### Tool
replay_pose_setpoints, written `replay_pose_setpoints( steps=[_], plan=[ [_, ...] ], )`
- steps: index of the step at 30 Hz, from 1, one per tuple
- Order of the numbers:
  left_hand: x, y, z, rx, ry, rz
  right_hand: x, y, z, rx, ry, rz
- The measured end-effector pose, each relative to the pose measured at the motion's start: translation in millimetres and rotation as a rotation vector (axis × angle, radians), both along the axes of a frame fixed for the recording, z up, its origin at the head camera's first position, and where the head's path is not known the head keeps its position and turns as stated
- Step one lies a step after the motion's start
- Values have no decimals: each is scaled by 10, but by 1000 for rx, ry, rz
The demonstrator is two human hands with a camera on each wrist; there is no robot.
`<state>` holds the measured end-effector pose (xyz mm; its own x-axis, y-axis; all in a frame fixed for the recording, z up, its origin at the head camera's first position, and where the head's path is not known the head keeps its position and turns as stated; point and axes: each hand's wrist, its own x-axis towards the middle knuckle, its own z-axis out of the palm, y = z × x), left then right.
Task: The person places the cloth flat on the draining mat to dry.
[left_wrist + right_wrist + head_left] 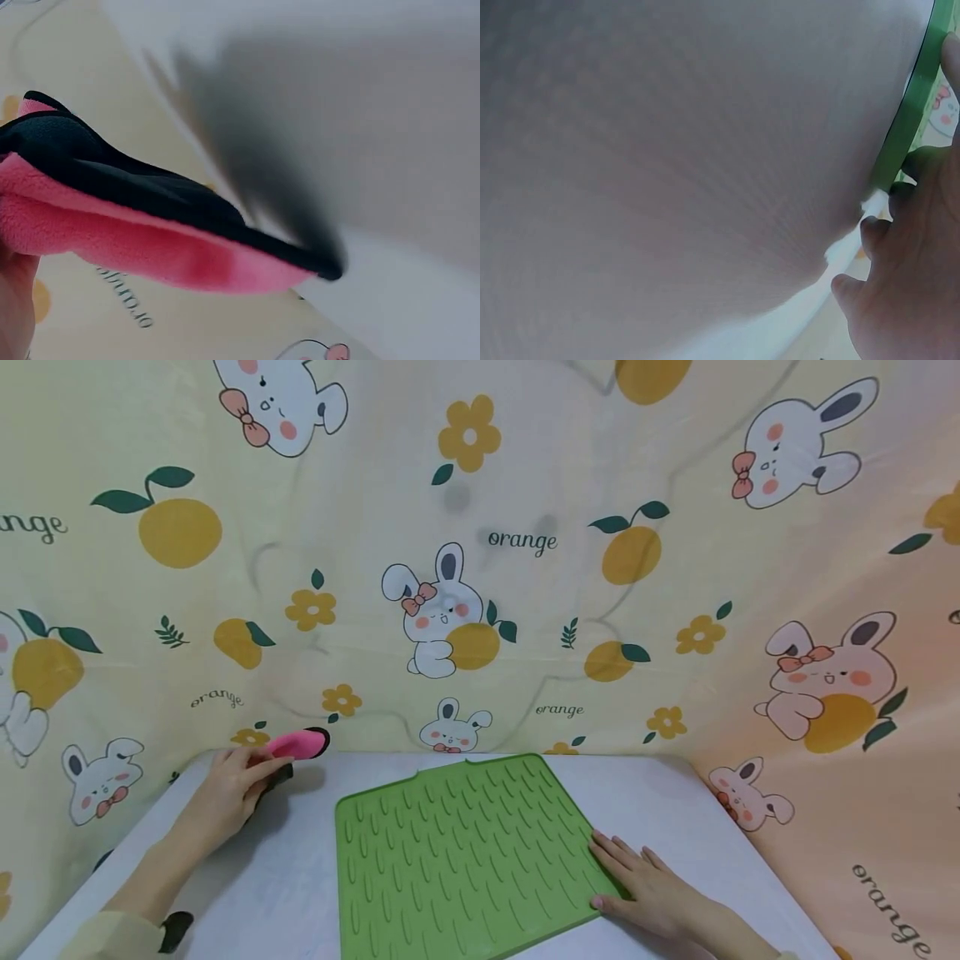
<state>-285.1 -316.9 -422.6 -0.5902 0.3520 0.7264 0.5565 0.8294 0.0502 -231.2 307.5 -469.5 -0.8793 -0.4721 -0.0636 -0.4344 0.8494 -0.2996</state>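
Observation:
A pink fuzzy cloth [300,743] with black edging is gripped in my left hand [228,785], above the far left part of the table. The left wrist view shows the folded cloth [157,255], its dark side facing up and its tip pointing right. A green mat [457,860] with rows of raised ridges lies slanted in the middle. My right hand [656,889] rests on the mat's right edge, fingers extended and thumb near the front corner. From the right wrist, the mat's green edge [907,120] appears beside the fingers of that hand [915,255].
The white tabletop [277,893] extends around the mat. A yellow curtain [525,610] printed with rabbits, oranges and flowers hangs behind the table's far edge and along both sides. A dark strap [176,931] is at the left wrist.

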Motion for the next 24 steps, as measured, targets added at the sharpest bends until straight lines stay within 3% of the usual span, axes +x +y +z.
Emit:
replay_pose_setpoints(
  steps=[5,10,18,24],
  plan=[
    [-6,144,153,66,75,-35,4,4,7,-3,2,2],
    [-2,385,284,102,133,-113,12,-3,16,-5,5,11],
    [-14,928,439,110,184,-265,24,1,26,13,22,32],
    [1,1355,465,101,210,-342,8,-9,23,32,22,44]
  ],
)
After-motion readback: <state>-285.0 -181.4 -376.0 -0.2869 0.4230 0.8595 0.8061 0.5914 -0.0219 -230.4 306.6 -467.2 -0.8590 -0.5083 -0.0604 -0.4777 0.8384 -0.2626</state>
